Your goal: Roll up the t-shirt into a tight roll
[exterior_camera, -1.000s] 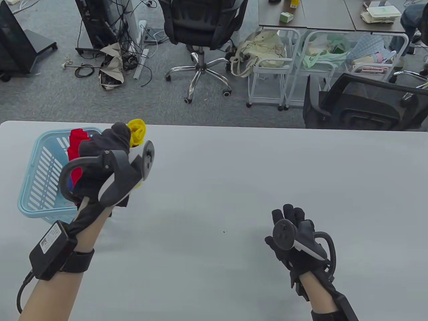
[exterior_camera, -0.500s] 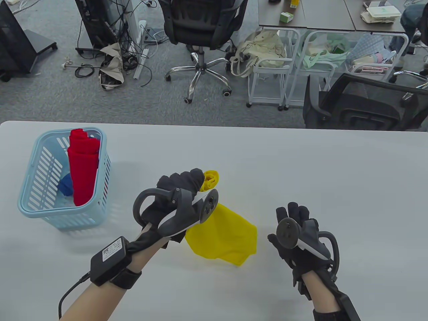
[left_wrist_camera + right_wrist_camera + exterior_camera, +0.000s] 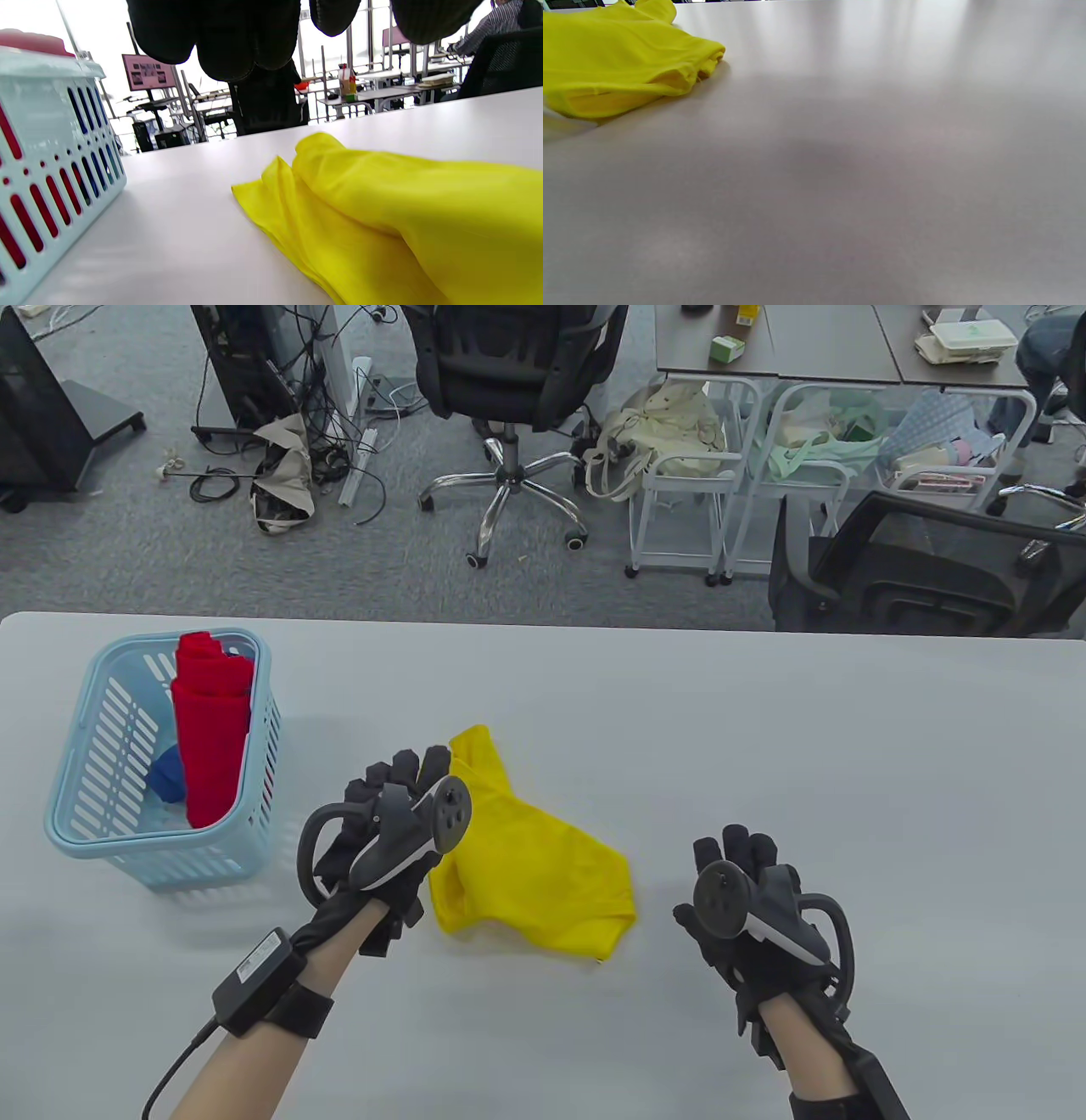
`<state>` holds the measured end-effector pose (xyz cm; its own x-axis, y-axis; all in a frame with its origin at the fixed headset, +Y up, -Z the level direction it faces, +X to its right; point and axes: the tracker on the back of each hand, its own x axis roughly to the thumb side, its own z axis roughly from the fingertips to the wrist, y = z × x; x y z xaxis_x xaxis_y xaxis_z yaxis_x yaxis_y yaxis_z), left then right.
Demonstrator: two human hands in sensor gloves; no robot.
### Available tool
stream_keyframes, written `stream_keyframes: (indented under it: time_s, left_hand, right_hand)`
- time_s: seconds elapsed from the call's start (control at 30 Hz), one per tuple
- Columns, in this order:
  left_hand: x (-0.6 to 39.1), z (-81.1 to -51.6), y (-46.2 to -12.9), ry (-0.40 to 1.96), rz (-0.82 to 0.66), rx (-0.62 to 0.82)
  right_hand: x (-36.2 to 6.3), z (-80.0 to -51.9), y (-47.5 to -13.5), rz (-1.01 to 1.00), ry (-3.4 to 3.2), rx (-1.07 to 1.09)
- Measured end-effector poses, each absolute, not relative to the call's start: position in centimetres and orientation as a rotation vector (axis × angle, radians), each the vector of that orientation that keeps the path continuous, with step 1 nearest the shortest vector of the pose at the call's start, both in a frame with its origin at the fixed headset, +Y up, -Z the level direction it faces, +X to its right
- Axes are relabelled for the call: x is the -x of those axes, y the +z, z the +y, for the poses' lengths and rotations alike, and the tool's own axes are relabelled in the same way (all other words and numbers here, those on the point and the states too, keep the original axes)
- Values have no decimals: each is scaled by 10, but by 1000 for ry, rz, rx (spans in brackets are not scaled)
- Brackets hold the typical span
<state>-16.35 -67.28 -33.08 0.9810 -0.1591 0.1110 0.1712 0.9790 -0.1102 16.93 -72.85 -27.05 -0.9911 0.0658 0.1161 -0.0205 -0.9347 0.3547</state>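
Note:
A yellow t-shirt (image 3: 543, 857) lies crumpled and loose on the grey table (image 3: 764, 729), near the front middle. It also shows in the left wrist view (image 3: 403, 203) and the right wrist view (image 3: 606, 55). My left hand (image 3: 394, 789) is at the shirt's left edge with fingers spread. In the left wrist view its fingers (image 3: 237, 38) hang above the table and hold nothing. My right hand (image 3: 734, 857) is to the right of the shirt, apart from it, with fingers extended and empty.
A light blue slotted basket (image 3: 85, 831) stands at the table's left and holds a red rolled shirt (image 3: 212, 729) and a blue cloth (image 3: 168, 774). The basket wall (image 3: 42, 127) is close to my left hand. Office chairs and carts stand beyond the table's far edge.
My left hand carried the yellow shirt from the basket to the middle of the table, lowered it and let go. The shirt now lies on the table. My right hand barely moved.

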Motion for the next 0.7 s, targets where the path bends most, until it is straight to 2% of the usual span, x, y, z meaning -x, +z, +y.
stream_keyframes:
  time_s: [0.07, 0.13, 0.2, 0.23, 0.3, 0.4, 0.43, 0.53, 0.63, 0.7]
  left_hand:
    - [164, -704, -329, -167, -134, 241]
    - [162, -739, -327, -157, -237, 449]
    - [158, -766, -320, -132, -265, 600]
    - [156, -770, -315, -143, -238, 602]
    - [150, -771, -300, -234, -313, 448]
    - [151, -769, -288, -248, -382, 466]
    - [156, -765, -286, -261, -365, 447]
    - [176, -747, -290, -303, -289, 381]
    - [194, -729, -296, -202, -203, 425]
    - [202, -723, -299, -176, -151, 343]
  right_hand:
    - [-153, -733, -267, 604, 3013, -314]
    - [-131, -739, -262, 660, 2991, -480]
    - [-115, -745, -258, 707, 2975, -590]
    - [-109, -748, -258, 723, 2965, -625]
    - [-92, -760, -259, 813, 2873, -744]
    - [-83, -778, -267, 954, 2801, -706]
    - [-85, -779, -269, 936, 2875, -689]
    - [-107, -773, -280, 894, 3003, -555]
    - [-141, -768, -294, 866, 2869, -411]
    - [-168, -766, -302, 826, 2810, -263]
